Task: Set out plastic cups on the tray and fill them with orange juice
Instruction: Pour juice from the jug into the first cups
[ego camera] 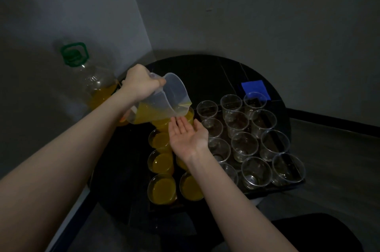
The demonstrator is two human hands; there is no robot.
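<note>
A large clear bottle (96, 85) with a green cap and carry handle stands off the left edge of the round black table (205, 74), against the wall, with orange juice in its lower part. Just right of it, the left hand (141, 83) grasps the handle of a translucent plastic jug (162, 101), fingers curled round it. The jug is tilted with its spout down to the right, orange juice (152, 114) pooled in its low side, the lip over a juice-filled cup (188, 117) at the far left corner of the dark tray (275, 190).

The right hand (187, 134) is released, palm up with fingers straight, held beneath the jug's spout and beside that cup; whether it touches the cup cannot be told.

Down the left side of the tray stand filled cups (162, 188) of orange juice in two columns, partly hidden by the right forearm. To their right, clear empty cups (244, 145) stand upright in rows, close together, reaching the tray's right edge. Beyond the far right cups, a blue square patch (255, 88) lies on the table.
</note>
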